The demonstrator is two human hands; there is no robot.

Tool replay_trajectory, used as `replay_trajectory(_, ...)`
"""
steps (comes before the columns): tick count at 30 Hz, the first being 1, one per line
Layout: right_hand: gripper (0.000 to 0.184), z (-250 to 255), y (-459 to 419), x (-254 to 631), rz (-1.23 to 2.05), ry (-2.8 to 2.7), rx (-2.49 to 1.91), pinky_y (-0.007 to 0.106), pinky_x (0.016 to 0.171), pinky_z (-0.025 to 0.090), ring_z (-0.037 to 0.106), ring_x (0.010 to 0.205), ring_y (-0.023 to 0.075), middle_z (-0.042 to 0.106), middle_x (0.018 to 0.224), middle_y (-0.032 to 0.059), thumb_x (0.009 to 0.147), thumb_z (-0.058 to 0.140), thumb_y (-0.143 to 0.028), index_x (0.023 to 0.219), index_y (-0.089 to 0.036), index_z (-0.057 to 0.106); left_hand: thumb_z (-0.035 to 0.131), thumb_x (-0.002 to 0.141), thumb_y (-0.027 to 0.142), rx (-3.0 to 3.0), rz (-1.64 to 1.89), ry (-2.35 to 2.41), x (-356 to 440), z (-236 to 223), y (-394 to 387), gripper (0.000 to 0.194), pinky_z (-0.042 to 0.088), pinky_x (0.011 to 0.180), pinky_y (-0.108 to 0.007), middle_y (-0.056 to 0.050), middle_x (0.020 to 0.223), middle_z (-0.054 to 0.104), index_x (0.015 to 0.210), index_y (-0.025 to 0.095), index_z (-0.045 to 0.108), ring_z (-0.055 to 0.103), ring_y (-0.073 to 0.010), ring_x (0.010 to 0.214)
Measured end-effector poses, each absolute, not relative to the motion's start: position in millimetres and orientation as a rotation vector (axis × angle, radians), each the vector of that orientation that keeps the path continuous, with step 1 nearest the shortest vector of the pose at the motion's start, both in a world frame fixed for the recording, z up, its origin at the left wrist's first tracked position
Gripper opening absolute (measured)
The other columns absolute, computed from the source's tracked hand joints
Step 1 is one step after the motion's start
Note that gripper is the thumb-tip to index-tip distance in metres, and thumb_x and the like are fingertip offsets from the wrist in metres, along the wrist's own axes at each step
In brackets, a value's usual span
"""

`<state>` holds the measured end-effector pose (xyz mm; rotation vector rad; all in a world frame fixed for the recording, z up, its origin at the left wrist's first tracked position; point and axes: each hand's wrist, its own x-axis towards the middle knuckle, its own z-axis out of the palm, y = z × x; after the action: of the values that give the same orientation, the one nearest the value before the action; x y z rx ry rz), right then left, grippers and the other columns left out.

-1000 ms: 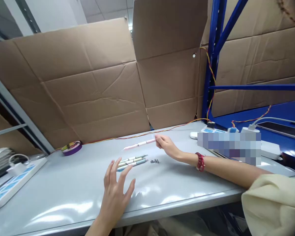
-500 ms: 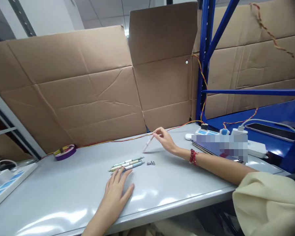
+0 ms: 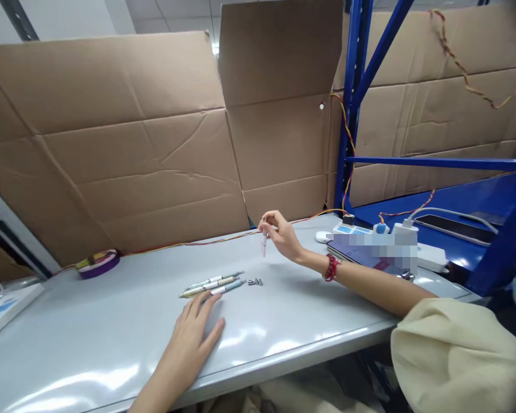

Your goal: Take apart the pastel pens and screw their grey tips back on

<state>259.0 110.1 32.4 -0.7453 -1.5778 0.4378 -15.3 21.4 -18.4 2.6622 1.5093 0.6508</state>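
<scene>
One pink pen is pinched in the fingertips of the right hand, nearly upright, lower end toward six o'clock over the table. A red bracelet circles that wrist at four o'clock. The left hand rests palm down, fingers loosely spread, at several pens toward its one o'clock. From those pens, small metal pieces lie at three o'clock, a tape roll at nine
</scene>
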Motion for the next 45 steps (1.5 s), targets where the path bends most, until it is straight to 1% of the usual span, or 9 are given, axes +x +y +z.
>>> replay_trajectory(9, 0.022, 3, 108, 258, 0.348, -1.555, -0.818, 0.026, 0.056, 0.034, 0.036, 0.057, 0.0115, 0.040, 0.074, -0.0012, 0.092, 0.033, -0.042, 0.093, -0.021, 0.038, 0.041, 0.089, 0.037, 2.653, 0.616, 1.506, -14, -16, 21, 0.036, 0.041, 0.096, -0.047, -0.008, 0.132, 0.047, 0.122, 0.027, 0.050, 0.041, -0.0270, 0.124)
replay_trajectory(13, 0.026, 5, 106, 253, 0.393, -1.512, -0.813, 0.024, 0.050, 0.031, 0.031, 0.052, 0.0113, 0.034, 0.068, -0.0030, 0.094, 0.024, -0.046, 0.096, -0.022, 0.036, 0.042, 0.089, 0.037, 2.666, 0.618, 1.486, -13, -14, 20, 0.036, 0.041, 0.096, -0.047, -0.008, 0.130, 0.048, 0.121, 0.025, 0.051, 0.041, -0.0274, 0.123)
replay_trajectory(18, 0.030, 14, 103, 251, 0.546, -1.455, -0.725, 0.023, 0.043, 0.024, 0.025, 0.047, 0.0103, 0.028, 0.063, -0.0047, 0.092, 0.027, -0.052, 0.095, -0.024, 0.037, 0.041, 0.089, 0.037, 2.674, 0.609, 1.469, -13, -13, 21, 0.035, 0.041, 0.095, -0.047, -0.008, 0.130, 0.047, 0.120, 0.025, 0.052, 0.041, -0.0281, 0.122)
replay_trajectory(26, 0.033, 14, 100, 249, 0.561, -1.445, -0.741, 0.022, 0.040, 0.023, 0.025, 0.045, 0.0099, 0.028, 0.062, -0.0048, 0.091, 0.027, -0.056, 0.093, -0.025, 0.037, 0.042, 0.089, 0.037, 2.656, 0.623, 1.477, -12, -10, 18, 0.035, 0.042, 0.094, -0.046, -0.007, 0.125, 0.049, 0.121, 0.027, 0.050, 0.042, -0.0274, 0.120)
replay_trajectory(32, 0.027, 17, 94, 248, 0.573, -1.443, -0.723, 0.022, 0.040, 0.026, 0.026, 0.046, 0.0103, 0.028, 0.063, -0.0049, 0.092, 0.028, -0.050, 0.093, -0.025, 0.037, 0.043, 0.088, 0.037, 2.672, 0.656, 1.473, -11, -11, 20, 0.035, 0.042, 0.092, -0.044, -0.007, 0.124, 0.050, 0.121, 0.027, 0.049, 0.042, -0.0278, 0.118)
replay_trajectory(35, 0.022, 13, 97, 250, 0.510, -1.492, -0.746, 0.022, 0.045, 0.034, 0.035, 0.050, 0.0110, 0.034, 0.066, -0.0035, 0.094, 0.029, -0.043, 0.102, -0.024, 0.038, 0.043, 0.088, 0.038, 2.676, 0.651, 1.485, -10, -12, 19, 0.035, 0.043, 0.090, -0.044, -0.007, 0.123, 0.050, 0.121, 0.028, 0.050, 0.043, -0.0280, 0.116)
replay_trajectory(39, 0.029, 0, 110, 258, 0.228, -1.843, -0.877, 0.029, 0.069, 0.045, 0.052, 0.076, 0.0147, 0.052, 0.087, 0.0045, 0.091, 0.033, -0.022, 0.119, -0.019, 0.040, 0.042, 0.088, 0.039, 2.659, 0.652, 1.568, -10, -13, 18, 0.036, 0.043, 0.086, -0.045, -0.007, 0.120, 0.051, 0.122, 0.029, 0.050, 0.045, -0.0284, 0.110)
replay_trajectory(41, 0.031, -10, 119, 262, 0.121, -2.036, -0.945, 0.032, 0.077, 0.044, 0.053, 0.087, 0.0164, 0.056, 0.098, 0.0082, 0.088, 0.035, -0.015, 0.117, -0.017, 0.046, 0.041, 0.088, 0.039, 2.642, 0.634, 1.600, -10, -13, 17, 0.036, 0.043, 0.084, -0.045, -0.007, 0.116, 0.052, 0.122, 0.029, 0.050, 0.046, -0.0285, 0.106)
replay_trajectory(45, 0.023, -22, 128, 267, 0.075, -2.183, -0.996, 0.034, 0.080, 0.043, 0.054, 0.090, 0.0190, 0.059, 0.095, 0.0091, 0.083, 0.046, -0.011, 0.102, -0.015, 0.059, 0.040, 0.089, 0.040, 2.625, 0.612, 1.591, -10, -11, 16, 0.033, 0.043, 0.080, -0.043, -0.006, 0.106, 0.056, 0.118, 0.029, 0.051, 0.049, -0.0271, 0.097)
